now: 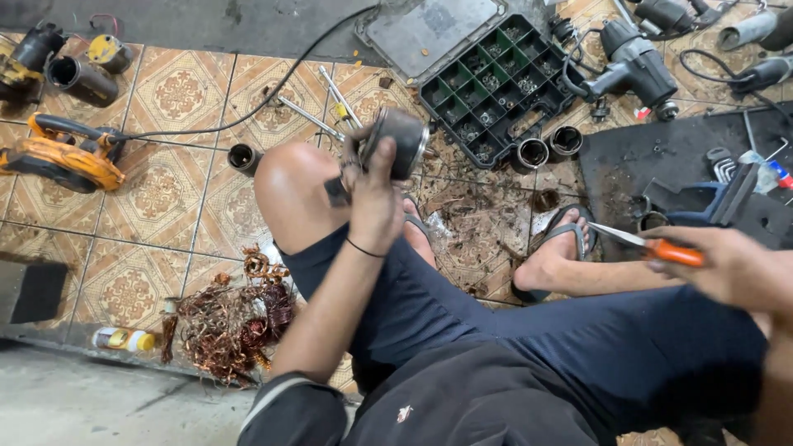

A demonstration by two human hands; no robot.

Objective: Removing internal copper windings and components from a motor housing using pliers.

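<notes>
1. Our left hand [373,198] is at frame centre, clenched around a dark cylindrical motor housing [401,142] and holding it up above our left knee.
2. Our right hand [731,268], at the right edge, grasps an orange-handled tool [652,246] with its metal tip pointing left.
3. We sit on a patterned tile floor [178,91]; a bare concrete strip runs along the lower left.
4. A pile of copper wire [231,318] lies lower left, just beside our leg.
5. An open black parts organiser [496,83] sits at top centre, with two short metal sleeves [549,147] just below it.
6. An orange power tool [62,157] lies upper left; dark power tools [636,66] lie upper right.
7. Metal debris litters the tiles near our sandalled foot [562,252].
</notes>
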